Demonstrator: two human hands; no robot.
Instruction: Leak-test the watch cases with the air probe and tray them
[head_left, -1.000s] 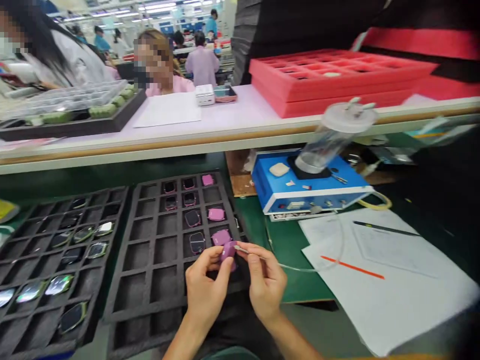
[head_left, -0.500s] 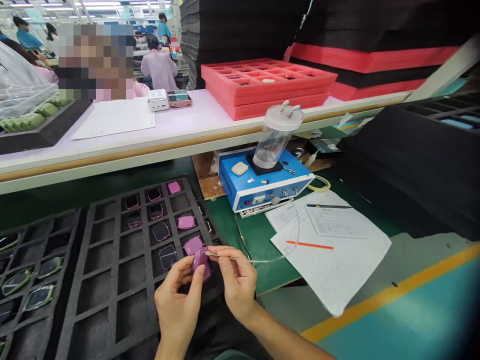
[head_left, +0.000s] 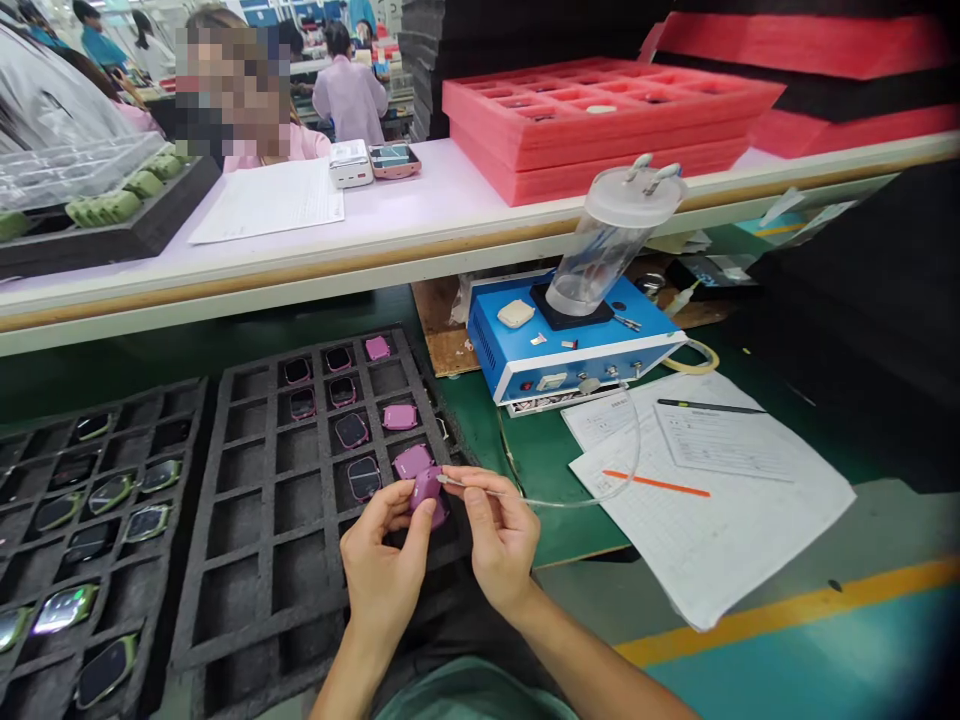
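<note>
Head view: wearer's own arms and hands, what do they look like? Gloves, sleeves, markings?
Left hand and right hand are both ungloved, with no rings visible. Left forearm and right forearm show no sleeve, watch, bracelet or clear marking. Green cloth, apparently clothing, shows between them at the bottom edge.

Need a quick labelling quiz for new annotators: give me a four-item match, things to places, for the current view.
Things:
1. Orange stick
2. Purple case
3. Clear canister
4. Red foam tray

Places:
A. Held in the left hand
B. On the upper shelf
C. On a black pad atop the blue box
D. On the papers

Pairs: 1-D, 2-A, 3-C, 4-B
</note>
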